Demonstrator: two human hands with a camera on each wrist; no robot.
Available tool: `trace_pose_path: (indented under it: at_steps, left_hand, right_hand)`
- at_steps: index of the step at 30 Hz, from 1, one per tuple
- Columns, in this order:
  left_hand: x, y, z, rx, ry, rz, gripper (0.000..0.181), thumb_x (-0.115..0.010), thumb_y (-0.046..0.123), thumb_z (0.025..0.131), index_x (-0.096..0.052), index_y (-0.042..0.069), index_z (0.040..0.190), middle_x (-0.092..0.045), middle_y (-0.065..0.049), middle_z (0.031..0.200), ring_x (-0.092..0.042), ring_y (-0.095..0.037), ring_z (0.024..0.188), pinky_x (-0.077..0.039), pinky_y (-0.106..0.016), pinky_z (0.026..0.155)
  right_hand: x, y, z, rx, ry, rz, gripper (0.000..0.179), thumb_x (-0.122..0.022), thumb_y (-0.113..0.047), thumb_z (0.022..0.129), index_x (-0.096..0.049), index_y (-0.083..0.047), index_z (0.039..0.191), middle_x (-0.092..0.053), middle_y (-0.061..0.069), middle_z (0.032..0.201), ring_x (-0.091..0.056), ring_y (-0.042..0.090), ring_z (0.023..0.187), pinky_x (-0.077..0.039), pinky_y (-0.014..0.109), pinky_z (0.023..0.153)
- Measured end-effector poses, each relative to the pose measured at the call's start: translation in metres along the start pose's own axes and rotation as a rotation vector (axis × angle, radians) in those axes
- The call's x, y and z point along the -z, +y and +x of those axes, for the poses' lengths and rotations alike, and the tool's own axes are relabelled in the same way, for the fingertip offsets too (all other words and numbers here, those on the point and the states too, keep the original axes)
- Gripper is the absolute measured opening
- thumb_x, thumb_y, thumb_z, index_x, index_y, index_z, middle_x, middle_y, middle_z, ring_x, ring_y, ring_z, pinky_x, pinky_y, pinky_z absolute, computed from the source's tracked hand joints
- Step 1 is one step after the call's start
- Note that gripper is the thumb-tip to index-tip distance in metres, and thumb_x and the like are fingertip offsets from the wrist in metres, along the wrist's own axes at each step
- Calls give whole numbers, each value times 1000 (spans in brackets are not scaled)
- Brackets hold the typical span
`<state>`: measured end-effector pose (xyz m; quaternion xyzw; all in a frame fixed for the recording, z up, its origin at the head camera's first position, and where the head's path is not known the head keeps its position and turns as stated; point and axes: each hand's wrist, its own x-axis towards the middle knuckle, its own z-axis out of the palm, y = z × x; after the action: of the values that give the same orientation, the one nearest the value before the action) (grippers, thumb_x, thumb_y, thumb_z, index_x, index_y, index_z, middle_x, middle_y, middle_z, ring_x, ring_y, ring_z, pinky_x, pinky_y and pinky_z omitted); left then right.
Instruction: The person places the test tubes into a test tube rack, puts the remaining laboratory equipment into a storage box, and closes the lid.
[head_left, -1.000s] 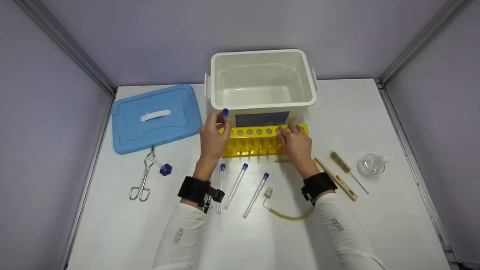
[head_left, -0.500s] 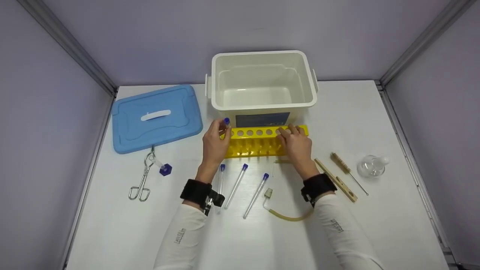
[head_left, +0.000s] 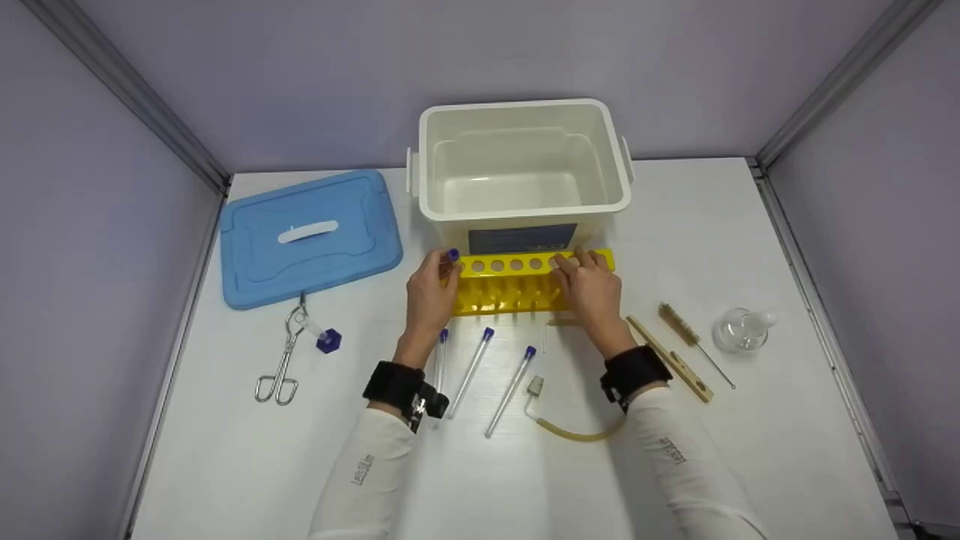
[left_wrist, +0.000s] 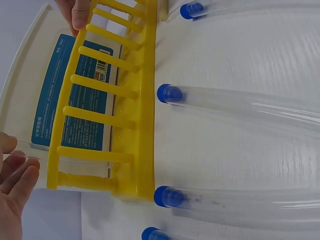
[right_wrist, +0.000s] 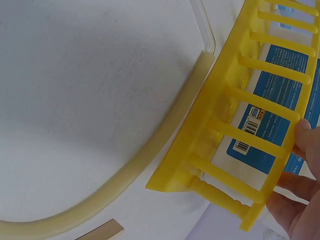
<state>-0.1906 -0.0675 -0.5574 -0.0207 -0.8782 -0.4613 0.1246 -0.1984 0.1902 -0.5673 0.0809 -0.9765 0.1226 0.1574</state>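
Note:
My left hand (head_left: 431, 296) pinches a clear test tube (left_wrist: 26, 148) with a blue cap (head_left: 453, 255) at the left end of the yellow test tube rack (head_left: 495, 306). In the left wrist view the tube meets the rack's top bar at the fingertips; its lower part is hidden. My right hand (head_left: 594, 296) grips the rack's top bar near the right end, thumb and fingers on either side in the right wrist view. Several capped test tubes (head_left: 471, 373) lie on the table in front of the rack.
Behind the rack stands a white bin (head_left: 525, 214), its blue lid (head_left: 311, 262) lying left. Metal tongs (head_left: 285, 360) and a blue-based cylinder (head_left: 328, 341) lie below the lid. Rubber tubing (head_left: 577, 436), a wooden clamp (head_left: 679, 367), a brush (head_left: 679, 324) and a glass bottle (head_left: 739, 331) are right.
My left hand has come down slightly with the test tube, so the blue cap sits lower and closer to the rack's top. My right hand has stayed on the rack.

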Motion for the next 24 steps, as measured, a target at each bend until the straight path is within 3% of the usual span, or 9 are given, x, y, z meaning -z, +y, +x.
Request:
trace_pose_path:
  at_steps: [13,18,24]
  left_hand:
    - [2,-6,2,-27,21,48,24,-62,13,97,-62,4,119,-70,-13,111,-70,-25,99,-58,-36,89]
    - [1,-8,2,-6,33,52,23,-63,13,97,-62,4,118,-71,-13,110,-71,-26,98,-59,-36,88]
    - [-1,-5,0,-9,25,67,23,-62,11,97,-61,3,119,-70,-14,109,-71,-27,98,-59,-36,88]
  right_hand:
    - [0,-9,1,-6,-2,-2,30,-63,-34,96,-74,-18,119,-69,16,124,-64,39,110,-58,55,68]
    - [-1,-9,1,-7,-8,5,31,-65,-34,95,-74,-17,119,-69,17,125,-64,40,110,-58,55,66]
    - [3,-6,1,25,-56,27,31,-62,-32,98,-72,-16,122,-68,19,124,-63,43,114,-58,58,75]
